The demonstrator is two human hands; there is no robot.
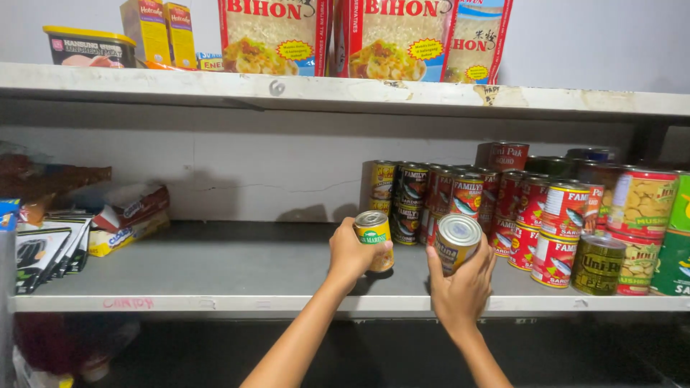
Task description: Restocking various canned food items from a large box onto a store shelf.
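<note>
On the grey shelf (215,269), two hands grip two cans: left hand (350,253) one yellow can (374,230), right hand (463,287) one silver-topped can (456,241).

**Both arms up at the middle shelf, each hand closed around a can**

I have both bare forearms rising from the bottom edge of the view, converging slightly as they reach up to the front edge of the shelf. My left hand (350,253) is wrapped around a can from its left side, fingers curled behind it, thumb toward me, wrist nearly straight. My right hand (462,287) sits a little lower and just beside it, back of the hand facing me, fingers cupped around a tilted can.
</note>
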